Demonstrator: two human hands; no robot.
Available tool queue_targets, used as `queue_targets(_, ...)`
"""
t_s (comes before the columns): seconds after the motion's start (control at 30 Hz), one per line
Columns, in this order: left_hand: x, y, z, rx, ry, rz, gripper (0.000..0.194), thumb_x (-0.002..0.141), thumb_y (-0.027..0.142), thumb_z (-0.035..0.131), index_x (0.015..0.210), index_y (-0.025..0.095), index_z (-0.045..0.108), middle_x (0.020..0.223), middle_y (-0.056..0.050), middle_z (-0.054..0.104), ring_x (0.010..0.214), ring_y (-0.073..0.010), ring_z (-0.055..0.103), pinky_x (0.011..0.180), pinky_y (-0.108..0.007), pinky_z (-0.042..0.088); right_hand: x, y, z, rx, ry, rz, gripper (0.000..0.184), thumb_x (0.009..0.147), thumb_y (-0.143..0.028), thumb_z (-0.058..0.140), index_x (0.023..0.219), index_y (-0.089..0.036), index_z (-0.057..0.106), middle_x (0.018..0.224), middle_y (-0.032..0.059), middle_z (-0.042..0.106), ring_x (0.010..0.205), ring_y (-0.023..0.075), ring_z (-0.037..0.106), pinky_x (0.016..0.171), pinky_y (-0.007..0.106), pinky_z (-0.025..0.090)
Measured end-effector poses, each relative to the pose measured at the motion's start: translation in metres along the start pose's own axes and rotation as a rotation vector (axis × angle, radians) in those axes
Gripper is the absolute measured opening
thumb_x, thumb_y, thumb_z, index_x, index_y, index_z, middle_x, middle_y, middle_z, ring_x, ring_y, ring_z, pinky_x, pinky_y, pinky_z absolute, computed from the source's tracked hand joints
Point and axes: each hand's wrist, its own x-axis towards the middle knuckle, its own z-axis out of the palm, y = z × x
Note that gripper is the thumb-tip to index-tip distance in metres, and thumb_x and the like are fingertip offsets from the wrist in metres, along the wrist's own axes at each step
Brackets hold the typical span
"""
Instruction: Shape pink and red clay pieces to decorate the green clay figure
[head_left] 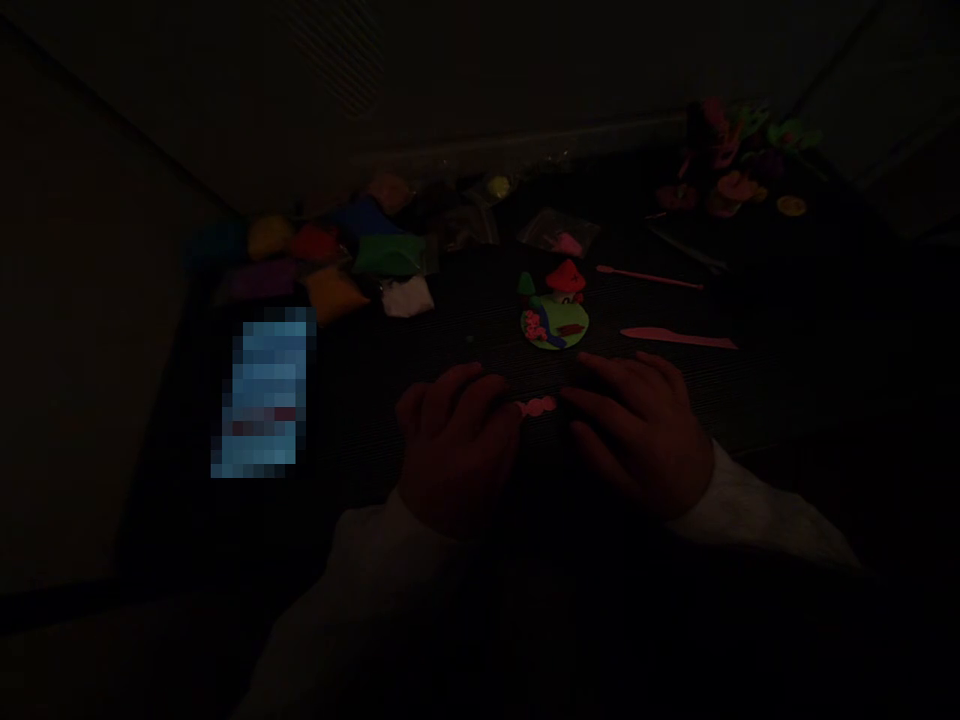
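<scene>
Very dim light covers the scene. A short pink clay strip [536, 407] made of rounded lobes lies on the dark table between my two hands. At its left end is my left hand [459, 445], palm down with bent fingers apart; the thumb side touches or nearly touches the strip. My right hand [645, 430] hovers or rests just beyond the other end, fingers spread and nothing visible in them. Directly behind the strip stands a small clay scene: a round green base [576, 318] bearing a red-capped mushroom house [565, 278], a green cone [526, 285] and pink dots.
A pink modelling knife [679, 338] and a thin pink tool [651, 277] lie to the right. Bags of coloured clay [390, 254] fill the back left. Several clay figures [731, 150] stand at the back right. A blurred bright screen [266, 385] is at left.
</scene>
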Motion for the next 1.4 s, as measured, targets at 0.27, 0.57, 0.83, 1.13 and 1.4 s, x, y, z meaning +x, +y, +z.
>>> queue_targets(0.27, -0.001, -0.002, -0.001, -0.038, -0.037, -0.014, 0.010, 0.070, 0.024, 0.058, 0.079, 0.023, 0.062, 0.095, -0.001, 0.061, 0.099, -0.0239, 0.047, 0.080, -0.042, 0.032, -0.001, 0.001, -0.001, 0.001, -0.002, -0.004, 0.030, 0.077, -0.029, 0.049, 0.104, -0.019, 0.055, 0.123, 0.0073, 0.044, 0.105, 0.0216, 0.043, 0.093, 0.045, 0.025)
queue_targets(0.57, -0.013, -0.007, -0.011, -0.070, -0.074, -0.042, 0.025, 0.068, 0.025, 0.058, 0.093, 0.027, 0.061, 0.102, -0.004, 0.058, 0.102, -0.0269, 0.045, 0.082, -0.046, 0.032, 0.000, -0.001, 0.000, -0.016, -0.032, -0.024, 0.030, 0.077, -0.031, 0.049, 0.106, -0.026, 0.055, 0.124, 0.0057, 0.042, 0.105, 0.0228, 0.042, 0.093, 0.048, 0.022)
queue_targets(0.83, -0.011, -0.001, -0.010, -0.050, -0.124, -0.024, 0.025, 0.069, 0.027, 0.057, 0.094, 0.028, 0.062, 0.105, -0.004, 0.059, 0.103, -0.0282, 0.045, 0.081, -0.047, 0.030, 0.000, -0.001, -0.001, -0.033, -0.070, -0.024, 0.032, 0.077, -0.031, 0.049, 0.107, -0.024, 0.054, 0.124, 0.0064, 0.042, 0.105, 0.0236, 0.041, 0.092, 0.048, 0.022)
queue_targets(1.13, -0.014, -0.004, -0.011, -0.067, -0.055, -0.035, 0.024, 0.067, 0.027, 0.059, 0.091, 0.025, 0.062, 0.103, -0.004, 0.059, 0.101, -0.0271, 0.046, 0.081, -0.045, 0.033, 0.000, 0.001, 0.000, -0.031, -0.055, -0.025, 0.031, 0.077, -0.031, 0.048, 0.106, -0.022, 0.055, 0.124, 0.0065, 0.043, 0.105, 0.0230, 0.042, 0.093, 0.047, 0.022)
queue_targets(1.4, -0.015, -0.003, -0.010, -0.050, -0.106, -0.059, 0.027, 0.068, 0.029, 0.058, 0.094, 0.026, 0.061, 0.107, -0.004, 0.058, 0.103, -0.0284, 0.045, 0.082, -0.046, 0.032, 0.000, 0.001, 0.000, -0.027, -0.056, -0.019, 0.030, 0.078, -0.031, 0.047, 0.105, -0.023, 0.055, 0.124, 0.0063, 0.042, 0.106, 0.0222, 0.041, 0.094, 0.046, 0.022)
